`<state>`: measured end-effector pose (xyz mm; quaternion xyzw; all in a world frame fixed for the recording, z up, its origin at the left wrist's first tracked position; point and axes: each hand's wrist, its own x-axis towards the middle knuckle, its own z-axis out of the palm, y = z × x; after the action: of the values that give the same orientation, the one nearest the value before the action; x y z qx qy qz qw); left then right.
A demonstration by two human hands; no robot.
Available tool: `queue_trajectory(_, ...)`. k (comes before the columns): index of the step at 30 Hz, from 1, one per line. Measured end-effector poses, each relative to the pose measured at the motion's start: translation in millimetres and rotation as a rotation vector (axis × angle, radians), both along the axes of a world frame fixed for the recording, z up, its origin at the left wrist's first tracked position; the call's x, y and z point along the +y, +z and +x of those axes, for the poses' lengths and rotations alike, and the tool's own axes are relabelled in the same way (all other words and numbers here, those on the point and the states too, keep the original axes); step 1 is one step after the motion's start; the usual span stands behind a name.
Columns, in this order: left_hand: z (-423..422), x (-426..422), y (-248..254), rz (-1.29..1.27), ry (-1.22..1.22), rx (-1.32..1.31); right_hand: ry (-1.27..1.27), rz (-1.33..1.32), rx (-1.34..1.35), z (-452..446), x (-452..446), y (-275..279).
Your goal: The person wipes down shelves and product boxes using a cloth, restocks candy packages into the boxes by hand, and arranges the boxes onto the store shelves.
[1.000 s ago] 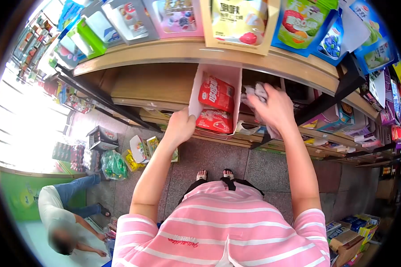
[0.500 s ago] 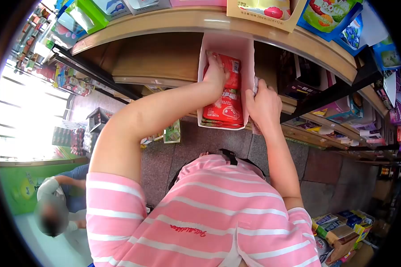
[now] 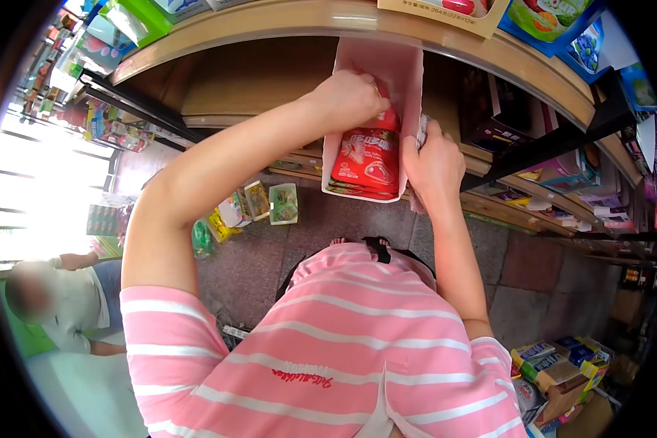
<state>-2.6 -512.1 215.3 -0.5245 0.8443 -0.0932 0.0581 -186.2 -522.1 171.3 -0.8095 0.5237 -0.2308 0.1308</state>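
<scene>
A white open-topped box (image 3: 410,80) with a pinkish inside juts from a shelf bay, holding several red candy bags (image 3: 365,164) stacked in its near half. My left hand (image 3: 352,98) reaches inside, fingers curled over the upper end of the bags and closed on one; its fingertips are partly hidden. Against the box's right wall, my right hand (image 3: 436,168) is wrapped around a greyish-pink cloth (image 3: 416,202), part of which sticks out above and below the fingers.
Overhead, a wooden shelf edge (image 3: 299,33) carries more snack packs. Dark purple boxes (image 3: 500,120) sit in the bay at right. On the floor are small display boxes (image 3: 283,204) at left and stacked cartons (image 3: 562,372) at lower right. Another person (image 3: 73,299) is at far left.
My left hand has gone from lying flat along the bags to curling over their upper end, its elbow swinging outward. My right hand stays at the box wall. The other person has shifted.
</scene>
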Motion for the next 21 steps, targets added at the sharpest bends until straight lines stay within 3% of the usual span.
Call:
queue_trajectory(1,-3.8,8.8,6.2,-0.191,-0.146,0.132,0.0,0.004,-0.002,0.3,0.7,0.3)
queue_trajectory(2,-7.9,14.2,13.5,-0.187,-0.15,0.128,-0.002,0.006,0.012,1.2,0.2,1.6)
queue_trajectory(5,-23.1,19.8,33.2,-0.057,-0.062,0.174,0.002,0.008,0.048,3.3,-1.3,5.7)
queue_trajectory(6,-28.4,19.7,22.9,-0.054,-0.056,0.182,0.013,0.0,0.061,3.8,-0.8,6.1)
queue_trajectory(8,-34.7,19.7,-8.2,0.2,0.086,0.212,0.008,-0.029,0.053,1.3,2.6,5.8)
queue_trajectory(11,-27.2,26.5,-34.0,0.383,0.046,0.197,-0.037,-0.028,0.034,-6.6,-0.6,3.3)
queue_trajectory(15,-32.6,21.4,-12.0,0.532,0.167,0.149,-0.077,-0.031,0.01,-9.4,1.9,1.4)
queue_trajectory(18,-34.7,15.8,-10.7,0.659,0.181,0.01,-0.103,-0.042,0.031,-13.5,0.5,0.4)
queue_trajectory(21,-32.7,12.7,-9.5,0.692,0.107,0.058,-0.147,-0.04,0.065,-24.0,-4.6,7.0)
